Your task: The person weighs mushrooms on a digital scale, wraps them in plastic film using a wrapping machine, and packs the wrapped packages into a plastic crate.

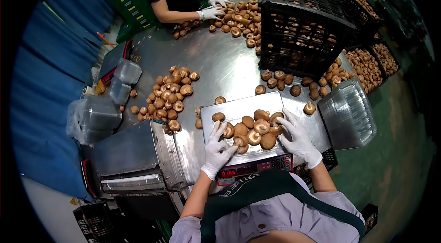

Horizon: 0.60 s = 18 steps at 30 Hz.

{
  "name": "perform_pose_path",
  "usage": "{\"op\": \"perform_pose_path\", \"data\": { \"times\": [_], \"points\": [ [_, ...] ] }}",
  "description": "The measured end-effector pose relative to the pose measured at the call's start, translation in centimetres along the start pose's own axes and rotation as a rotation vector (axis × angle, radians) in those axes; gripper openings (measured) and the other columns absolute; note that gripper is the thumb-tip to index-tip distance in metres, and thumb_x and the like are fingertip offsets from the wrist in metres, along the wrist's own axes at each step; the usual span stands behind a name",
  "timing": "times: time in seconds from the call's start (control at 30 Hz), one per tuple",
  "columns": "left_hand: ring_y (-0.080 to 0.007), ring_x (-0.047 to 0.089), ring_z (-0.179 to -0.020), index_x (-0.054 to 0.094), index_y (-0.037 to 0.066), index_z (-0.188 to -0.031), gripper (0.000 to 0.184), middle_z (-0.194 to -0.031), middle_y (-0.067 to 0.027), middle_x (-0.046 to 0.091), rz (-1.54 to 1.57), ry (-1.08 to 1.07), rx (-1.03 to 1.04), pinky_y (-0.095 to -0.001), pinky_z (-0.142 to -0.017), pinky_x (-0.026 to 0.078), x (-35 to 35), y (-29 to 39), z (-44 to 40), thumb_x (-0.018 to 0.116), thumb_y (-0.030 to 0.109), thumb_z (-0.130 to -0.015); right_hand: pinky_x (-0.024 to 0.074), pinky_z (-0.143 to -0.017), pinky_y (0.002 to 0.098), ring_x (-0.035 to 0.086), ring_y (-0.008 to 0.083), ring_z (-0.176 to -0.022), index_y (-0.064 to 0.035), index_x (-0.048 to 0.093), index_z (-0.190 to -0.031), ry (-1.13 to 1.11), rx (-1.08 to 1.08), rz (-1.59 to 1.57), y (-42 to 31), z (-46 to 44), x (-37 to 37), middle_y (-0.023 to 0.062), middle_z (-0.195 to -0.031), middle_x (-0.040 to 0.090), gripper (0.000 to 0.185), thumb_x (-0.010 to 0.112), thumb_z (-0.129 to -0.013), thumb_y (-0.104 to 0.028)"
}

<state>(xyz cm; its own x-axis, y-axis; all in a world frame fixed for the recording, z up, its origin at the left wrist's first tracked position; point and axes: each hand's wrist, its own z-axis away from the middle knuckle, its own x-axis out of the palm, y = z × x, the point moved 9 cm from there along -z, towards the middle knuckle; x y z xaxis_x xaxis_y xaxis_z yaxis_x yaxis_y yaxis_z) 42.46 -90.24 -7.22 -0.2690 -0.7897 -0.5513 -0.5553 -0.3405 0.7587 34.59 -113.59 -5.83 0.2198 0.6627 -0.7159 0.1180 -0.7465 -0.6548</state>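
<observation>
Several brown mushrooms [262, 127] lie in a cluster on the silver plate [243, 106] of a weighing scale, whose red display [228, 173] is lit. My left hand [217, 151], in a white glove, rests at the left side of the cluster with fingers apart, touching mushrooms there. On the right side my right hand [296, 138], also gloved, has its fingers spread against the outer mushrooms. Neither hand is closed round a mushroom.
A mushroom pile [171, 96] lies left on the metal table [202, 54]. A black crate [303, 22] stands at the back right, clear trays [347, 114] at the right edge. Across the table a co-worker's gloved hands [212, 12] touch more mushrooms [241, 18]. A sealing machine [131, 151] stands left.
</observation>
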Motion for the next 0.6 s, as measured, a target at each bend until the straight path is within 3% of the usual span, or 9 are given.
{"op": "perform_pose_path", "data": {
  "times": [0.03, 0.1, 0.13, 0.17, 0.23, 0.33, 0.43, 0.6],
  "points": [
    [-0.0360, 0.041, -0.128, 0.055, 0.000, -0.054, 0.032, -0.132, -0.0212, 0.050, -0.004, 0.002, -0.008, -0.0389, -0.103, 0.036, -0.3, -0.3, 0.1, 0.073, 0.020, -0.072, 0.0352, -0.103, 0.0404, 0.041, 0.0358, -0.123, -0.0081, 0.052, -0.123, -0.007, -0.002, -0.006, -0.1, 0.0, 0.0, 0.0201, -0.137, 0.040, 0.054, 0.064, -0.071, -0.013],
    [-0.0299, 0.047, -0.123, 0.060, 0.001, -0.059, 0.028, -0.130, -0.0206, 0.051, 0.347, 0.187, -0.173, -0.0381, -0.099, 0.039, -2.2, -2.4, 0.4, 0.067, 0.019, -0.079, 0.0355, -0.102, 0.0399, 0.043, 0.0350, -0.121, -0.0075, 0.054, -0.121, 0.037, -0.014, -0.020, -0.3, -0.1, -0.7, 0.0197, -0.135, 0.043, 0.049, 0.066, -0.073, -0.014],
    [-0.0251, 0.054, -0.115, 0.066, 0.002, -0.068, 0.023, -0.127, -0.0200, 0.054, 0.493, 0.214, -0.346, -0.0375, -0.096, 0.042, -2.7, -4.1, 0.8, 0.060, 0.017, -0.085, 0.0361, -0.101, 0.0393, 0.044, 0.0343, -0.120, -0.0071, 0.055, -0.119, 0.060, -0.014, -0.009, -0.4, -0.1, -1.1, 0.0193, -0.133, 0.045, 0.047, 0.067, -0.074, -0.014],
    [-0.0257, 0.054, -0.112, 0.065, -0.002, -0.071, 0.025, -0.126, -0.0179, 0.055, 0.615, 0.281, -0.634, -0.0335, -0.090, 0.046, -2.8, -6.4, 1.8, 0.061, 0.017, -0.086, 0.0381, -0.099, 0.0384, 0.047, 0.0338, -0.118, -0.0059, 0.057, -0.117, 0.101, -0.019, -0.024, -0.4, -0.1, -1.5, 0.0190, -0.130, 0.048, 0.045, 0.067, -0.073, -0.011],
    [-0.0218, 0.057, -0.109, 0.068, 0.002, -0.099, 0.020, -0.117, -0.0160, 0.061, 0.057, 0.326, -0.253, -0.0310, -0.091, 0.046, -6.2, -3.4, -1.4, 0.058, 0.013, -0.086, 0.0403, -0.097, 0.0373, 0.050, 0.0329, -0.115, -0.0051, 0.059, -0.115, 0.144, -0.048, 0.006, -0.9, -0.3, -2.3, 0.0183, -0.127, 0.052, 0.043, 0.067, -0.073, -0.008],
    [-0.0246, 0.054, -0.113, 0.063, 0.006, -0.111, 0.028, -0.121, -0.0130, 0.058, 0.006, 0.202, -0.327, -0.0327, -0.098, 0.041, -6.4, -5.1, -3.5, 0.062, 0.012, -0.084, 0.0419, -0.095, 0.0361, 0.051, 0.0304, -0.113, -0.0047, 0.060, -0.114, 0.186, -0.052, 0.016, -0.5, -0.1, -2.7, 0.0157, -0.124, 0.054, 0.041, 0.067, -0.073, -0.004],
    [-0.0306, 0.050, -0.118, 0.057, 0.008, -0.120, 0.043, -0.127, -0.0164, 0.052, -0.100, 0.048, -0.221, -0.0357, -0.100, 0.039, -5.8, -4.6, -5.3, 0.063, 0.009, -0.078, 0.0421, -0.096, 0.0358, 0.051, 0.0292, -0.113, -0.0051, 0.060, -0.113, 0.196, -0.021, 0.019, -0.4, 0.2, -3.0, 0.0133, -0.124, 0.055, 0.039, 0.066, -0.074, -0.003],
    [-0.0294, 0.044, -0.124, 0.050, 0.009, -0.128, 0.055, -0.131, -0.0156, 0.049, -0.165, -0.138, -0.134, -0.0359, -0.105, 0.033, -3.2, -4.5, -5.7, 0.062, 0.004, -0.074, 0.0434, -0.094, 0.0355, 0.053, 0.0285, -0.111, -0.0045, 0.061, -0.111, 0.215, 0.025, -0.024, 0.1, 1.0, -3.0, 0.0131, -0.120, 0.058, 0.037, 0.066, -0.074, -0.002]
  ]
}}
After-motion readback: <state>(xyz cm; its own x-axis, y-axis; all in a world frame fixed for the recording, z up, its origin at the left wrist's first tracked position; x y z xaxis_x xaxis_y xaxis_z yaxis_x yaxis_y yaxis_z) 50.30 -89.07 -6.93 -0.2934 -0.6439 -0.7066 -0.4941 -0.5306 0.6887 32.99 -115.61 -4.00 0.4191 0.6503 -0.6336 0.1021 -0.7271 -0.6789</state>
